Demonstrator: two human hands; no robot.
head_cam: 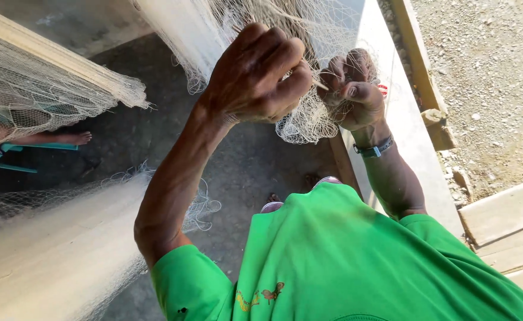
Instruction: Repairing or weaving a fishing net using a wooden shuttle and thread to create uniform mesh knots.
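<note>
Your left hand [255,74] is clenched on a thin needle [319,84] while your right hand [353,89] pinches bunched mesh — the pale fishing net [309,119] hanging before your green shirt [344,261], above the concrete floor [237,172] — gravel [487,77] to your right.

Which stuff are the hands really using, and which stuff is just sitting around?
In use:
fine white mesh fishing net
thin pale netting needle
left hand
right hand

Just lying about:
pale gauzy net heap
weathered wooden planks
teal flat board
grey gravel ground
</note>
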